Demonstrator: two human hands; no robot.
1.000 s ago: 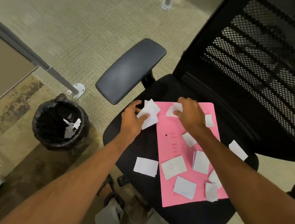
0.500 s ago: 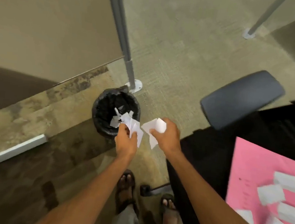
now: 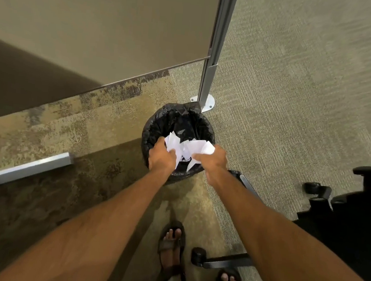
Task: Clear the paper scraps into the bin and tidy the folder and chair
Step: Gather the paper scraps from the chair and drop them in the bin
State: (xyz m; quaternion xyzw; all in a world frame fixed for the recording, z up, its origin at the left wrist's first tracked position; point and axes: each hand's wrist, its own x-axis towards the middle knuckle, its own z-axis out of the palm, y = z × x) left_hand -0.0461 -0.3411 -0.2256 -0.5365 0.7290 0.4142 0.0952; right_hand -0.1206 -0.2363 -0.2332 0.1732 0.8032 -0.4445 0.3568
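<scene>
**Both hands hold paper over the bin**

At the bottom of the frame two feet in sandals [image 3: 171,249] stand on the carpet [image 3: 295,105]. Black chair legs with a wheel [image 3: 199,255] sit just beside the feet, and more of the chair [image 3: 352,222] shows at the right edge.

Two bare arms reach up from the bottom corners to the middle. The left hand [image 3: 161,157] is closed on a bunch of white scraps [image 3: 185,148]. The right hand [image 3: 214,158] is closed on white scraps too. The hands are close together, side by side, right over the mouth of the bin [image 3: 154,126].

The bin is round with a black bag in it. It stands in the middle of the frame, near a grey post [image 3: 210,71]. A tan panel [image 3: 100,21] fills the upper left.
</scene>
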